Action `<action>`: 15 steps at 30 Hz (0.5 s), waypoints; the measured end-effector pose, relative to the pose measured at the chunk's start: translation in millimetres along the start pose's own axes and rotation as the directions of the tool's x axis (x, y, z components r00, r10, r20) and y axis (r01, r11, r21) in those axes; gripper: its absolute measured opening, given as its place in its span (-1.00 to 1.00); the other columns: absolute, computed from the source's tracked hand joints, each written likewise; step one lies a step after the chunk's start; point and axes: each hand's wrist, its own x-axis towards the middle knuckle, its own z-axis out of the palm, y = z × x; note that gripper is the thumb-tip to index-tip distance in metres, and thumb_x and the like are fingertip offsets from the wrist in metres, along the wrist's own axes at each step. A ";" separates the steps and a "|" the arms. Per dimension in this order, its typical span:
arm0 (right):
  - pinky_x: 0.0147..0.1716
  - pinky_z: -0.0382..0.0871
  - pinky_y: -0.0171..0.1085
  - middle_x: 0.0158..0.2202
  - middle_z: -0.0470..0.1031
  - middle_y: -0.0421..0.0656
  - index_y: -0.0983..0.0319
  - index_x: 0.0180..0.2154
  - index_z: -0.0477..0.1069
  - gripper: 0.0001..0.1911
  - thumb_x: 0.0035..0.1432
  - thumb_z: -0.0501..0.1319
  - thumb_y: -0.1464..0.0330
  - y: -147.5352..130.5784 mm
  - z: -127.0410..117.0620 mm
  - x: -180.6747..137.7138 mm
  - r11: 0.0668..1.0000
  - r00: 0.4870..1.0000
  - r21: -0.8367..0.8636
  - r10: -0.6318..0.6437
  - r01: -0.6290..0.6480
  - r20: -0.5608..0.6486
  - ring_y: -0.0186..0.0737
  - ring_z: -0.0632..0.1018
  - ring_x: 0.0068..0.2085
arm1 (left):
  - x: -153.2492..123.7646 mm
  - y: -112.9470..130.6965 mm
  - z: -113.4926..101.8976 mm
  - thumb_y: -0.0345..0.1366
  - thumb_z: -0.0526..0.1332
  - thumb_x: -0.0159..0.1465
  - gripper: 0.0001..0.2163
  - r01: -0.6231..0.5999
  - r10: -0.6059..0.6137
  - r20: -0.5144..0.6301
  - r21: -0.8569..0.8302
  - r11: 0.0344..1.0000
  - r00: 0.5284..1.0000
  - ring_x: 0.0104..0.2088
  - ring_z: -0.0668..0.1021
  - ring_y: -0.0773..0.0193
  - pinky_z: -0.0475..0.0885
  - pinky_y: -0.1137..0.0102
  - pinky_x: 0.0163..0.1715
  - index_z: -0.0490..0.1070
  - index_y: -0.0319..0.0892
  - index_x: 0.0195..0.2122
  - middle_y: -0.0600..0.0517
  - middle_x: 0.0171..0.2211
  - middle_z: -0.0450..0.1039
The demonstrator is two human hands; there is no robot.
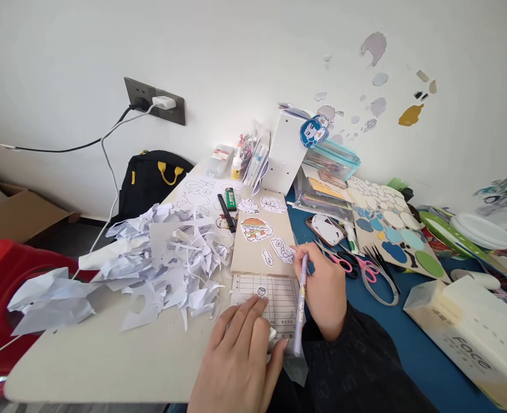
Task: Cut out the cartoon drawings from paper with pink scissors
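My left hand (240, 350) lies over a ruled printed sheet (281, 310), its fingers stretched out. Just beyond its fingertips is a tiny round paper cutout (261, 291). A small white thing (272, 333) shows partly between the thumb and index finger. My right hand (322, 284) is closed around a pale patterned pen (300, 310), whose long end points back toward me. The right fingertips are at the right edge of a cat-drawing cutout (281, 250) on a beige board (251, 265). Beside it lie a small oval cutout (267, 257) and a coloured burger cutout (256, 229).
Paper scraps (184, 252) pile up at left. A black cutter (226, 213) and green box (230, 199) lie beyond. Pink-handled scissors (367, 269), black tweezers (378, 258) and a tape ring (385, 295) are at right, near a tissue pack (464, 338). A white organizer (285, 152) stands behind.
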 end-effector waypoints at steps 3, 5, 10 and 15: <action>-0.37 0.46 -0.22 -0.39 0.48 -0.23 0.25 -0.33 0.36 -0.83 0.32 0.19 0.32 4.6 -4.0 -0.6 0.982 0.995 0.171 0.093 -0.085 -0.043 -0.26 0.53 -0.42 | 0.6 0.2 0.2 -0.36 0.05 0.34 -0.89 0.003 -0.003 -0.011 0.002 1.000 1.000 -0.13 0.65 -0.02 0.51 0.11 -0.21 0.31 -0.16 -0.33 -0.18 -0.19 0.64; -0.37 0.49 -0.23 -0.38 0.51 -0.21 0.21 -0.33 0.27 -0.84 0.30 0.18 0.32 5.9 -8.6 -2.3 0.947 0.991 0.296 0.135 -0.127 -0.009 -0.22 0.57 -0.39 | 0.6 0.5 1.1 -0.37 0.06 0.33 -0.90 0.007 -0.007 -0.020 0.003 1.000 1.000 -0.13 0.65 -0.03 0.52 0.11 -0.21 0.31 -0.16 -0.33 -0.18 -0.19 0.64; -0.27 0.54 -0.23 -0.33 0.61 -0.11 0.12 -0.36 0.14 -0.80 0.23 0.18 0.33 1.9 -21.4 -17.2 0.849 0.972 0.481 0.147 -0.218 0.181 -0.14 0.64 -0.27 | -0.4 2.0 1.7 -0.36 0.05 0.34 -0.88 0.016 -0.016 -0.013 0.007 1.000 1.000 -0.12 0.65 -0.01 0.51 0.13 -0.20 0.31 -0.15 -0.35 -0.17 -0.17 0.64; -0.27 0.51 -0.21 -0.27 0.63 -0.07 0.12 -0.36 0.19 -0.85 0.21 0.16 0.42 -2.4 -29.5 -37.2 0.823 0.924 0.497 0.083 -0.274 0.372 -0.11 0.63 -0.27 | -1.2 2.3 -3.0 -0.37 0.10 0.33 -0.91 -0.017 0.016 -0.024 -0.030 0.999 1.000 -0.08 0.63 0.06 0.47 0.21 -0.13 0.34 -0.15 -0.33 -0.11 -0.13 0.63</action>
